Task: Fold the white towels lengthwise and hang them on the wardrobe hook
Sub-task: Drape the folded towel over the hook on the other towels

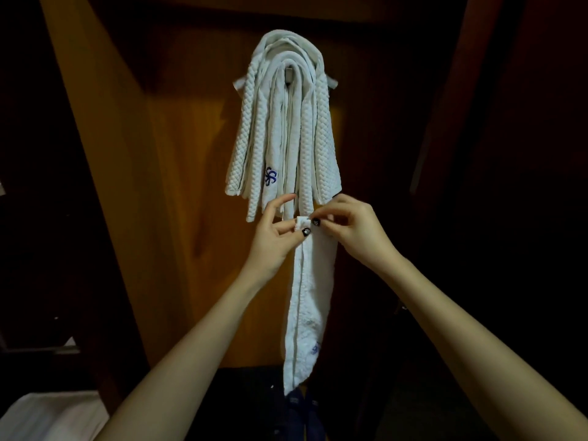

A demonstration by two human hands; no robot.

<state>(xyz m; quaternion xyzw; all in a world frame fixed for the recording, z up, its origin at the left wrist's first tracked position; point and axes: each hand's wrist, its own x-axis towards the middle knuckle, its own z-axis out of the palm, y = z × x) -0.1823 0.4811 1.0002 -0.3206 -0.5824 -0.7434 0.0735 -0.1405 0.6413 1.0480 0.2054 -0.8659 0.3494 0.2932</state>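
Against the wooden wardrobe panel [178, 154] in front of you, a bunch of white towels [286, 128] is draped over the hook [289, 76], their ends hanging down on both sides, and one of them shows a blue emblem [271, 177] near its lower edge. Just below those ends, you hold one more folded towel [310, 297] by its top, and it hangs straight down between your forearms as a long narrow strip, with a faint blue mark near its lower end. Your left hand [276, 237] pinches the small white corner [302, 222] at the top of that strip between thumb and a bent finger; the other fingers are loosely spread, and one points up, close to the hanging ends, though you cannot tell whether it touches them. Your right hand [353, 227] meets the same corner from the other side, its fingers curled in tight and its thumb tip pressed on the cloth, so the two thumbs sit almost together. The strip's top lies just under the hung towels, apart from the hook. Down at the lower left lies a pale white cloth [47, 415], in shadow.
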